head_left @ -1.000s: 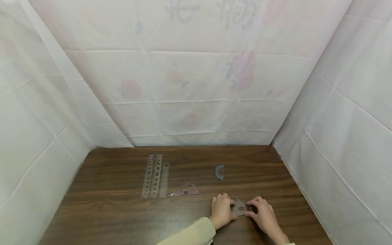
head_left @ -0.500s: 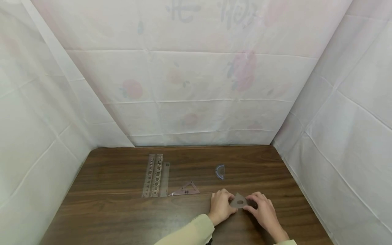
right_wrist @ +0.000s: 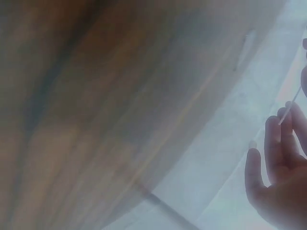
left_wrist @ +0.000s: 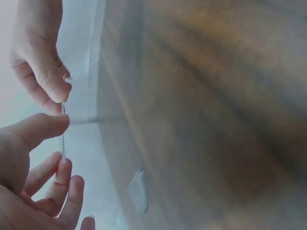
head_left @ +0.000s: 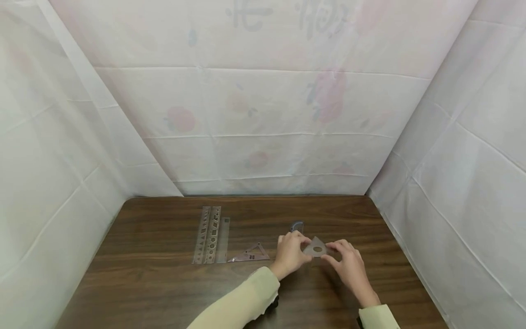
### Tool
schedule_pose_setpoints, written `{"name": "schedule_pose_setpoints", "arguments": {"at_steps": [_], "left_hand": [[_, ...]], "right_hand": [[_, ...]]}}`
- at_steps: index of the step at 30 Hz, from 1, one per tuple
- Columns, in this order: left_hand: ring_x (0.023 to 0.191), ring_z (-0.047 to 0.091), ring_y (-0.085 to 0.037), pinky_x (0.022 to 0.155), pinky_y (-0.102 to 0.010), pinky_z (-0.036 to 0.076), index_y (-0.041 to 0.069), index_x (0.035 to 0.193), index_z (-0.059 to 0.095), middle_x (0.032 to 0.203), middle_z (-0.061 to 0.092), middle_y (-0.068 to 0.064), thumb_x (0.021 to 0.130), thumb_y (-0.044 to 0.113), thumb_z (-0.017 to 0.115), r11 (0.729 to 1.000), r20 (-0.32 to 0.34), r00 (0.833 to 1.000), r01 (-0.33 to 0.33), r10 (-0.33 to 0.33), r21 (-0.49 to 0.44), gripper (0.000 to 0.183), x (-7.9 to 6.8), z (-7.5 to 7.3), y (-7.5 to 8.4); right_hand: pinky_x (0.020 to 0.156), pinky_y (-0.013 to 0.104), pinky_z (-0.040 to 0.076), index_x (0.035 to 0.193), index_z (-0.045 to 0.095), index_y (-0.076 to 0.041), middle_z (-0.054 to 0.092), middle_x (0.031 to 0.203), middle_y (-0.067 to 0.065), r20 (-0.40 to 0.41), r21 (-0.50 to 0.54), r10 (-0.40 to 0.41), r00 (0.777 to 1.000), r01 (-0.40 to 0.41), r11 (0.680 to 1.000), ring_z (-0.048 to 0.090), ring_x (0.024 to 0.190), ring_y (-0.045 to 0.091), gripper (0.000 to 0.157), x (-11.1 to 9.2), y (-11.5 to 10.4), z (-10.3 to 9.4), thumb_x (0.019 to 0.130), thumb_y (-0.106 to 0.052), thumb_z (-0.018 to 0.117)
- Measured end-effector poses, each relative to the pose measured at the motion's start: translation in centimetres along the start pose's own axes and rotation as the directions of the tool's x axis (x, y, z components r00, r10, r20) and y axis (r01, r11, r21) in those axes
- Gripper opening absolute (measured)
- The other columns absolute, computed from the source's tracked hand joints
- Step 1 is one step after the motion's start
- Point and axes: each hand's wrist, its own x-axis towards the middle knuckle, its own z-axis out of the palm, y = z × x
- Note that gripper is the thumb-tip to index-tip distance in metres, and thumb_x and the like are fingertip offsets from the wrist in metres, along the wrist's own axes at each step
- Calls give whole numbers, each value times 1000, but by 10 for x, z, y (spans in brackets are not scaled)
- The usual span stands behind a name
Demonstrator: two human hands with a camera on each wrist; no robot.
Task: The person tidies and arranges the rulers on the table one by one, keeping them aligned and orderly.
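Note:
Low in the head view, both hands hold a small clear triangular set square (head_left: 315,242) with an oval hole, raised off the table. My left hand (head_left: 289,254) pinches its left side between thumb and fingers. Opposite, my right hand (head_left: 349,266) pinches the right side with thumb and fingertips. Seen from the left wrist, the set square (left_wrist: 63,143) is edge-on, a thin line between the fingers. Just beyond my left hand lies a small clear protractor (head_left: 297,225) with blue markings, its lower part hidden behind that hand.
On the brown wooden table (head_left: 156,283) lie two clear stencil rulers (head_left: 201,235) side by side and a plain clear ruler (head_left: 222,240). A pinkish triangular set square (head_left: 252,253) sits right of them. White printed sheets (head_left: 263,114) wall the table's back and sides.
Both hands have lifted the clear set square and carried it away from the body and slightly left. My left hand now covers part of the protractor.

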Motion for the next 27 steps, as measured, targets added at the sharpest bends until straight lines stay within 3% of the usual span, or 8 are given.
{"name": "schedule_pose_setpoints", "arguments": {"at_steps": [5,12,20,27], "left_hand": [[103,63,-20,96,-43,41,17,110,80,110,70,1,77,25,92,999,36,999,23,-22,-31,36,10,-21,-6],[105,63,-24,95,-45,39,15,111,80,114,72,-3,78,24,92,997,61,998,29,-25,-67,37,21,-46,-16],[113,64,-30,101,-51,36,12,113,80,118,73,-5,79,22,91,988,133,991,51,-32,-144,37,30,-55,-38],[106,64,-26,96,-49,37,11,107,81,110,74,-4,76,20,93,989,163,983,100,-81,-109,34,26,-50,-51]], "right_hand": [[90,50,45,111,77,-10,70,106,5,-3,22,3,1000,-3,1000,67,99,26,32,14,-13,2,82,-20,87],[93,52,45,111,77,-9,70,107,9,-5,42,-5,1000,5,999,66,100,26,33,31,-29,7,83,-24,86],[93,50,46,112,77,-7,70,107,6,15,64,4,1000,-5,998,66,99,27,35,41,-38,20,83,-24,85],[97,52,47,113,77,-7,70,108,6,74,62,40,996,-44,997,67,101,28,36,40,-40,37,83,-25,85]]}}
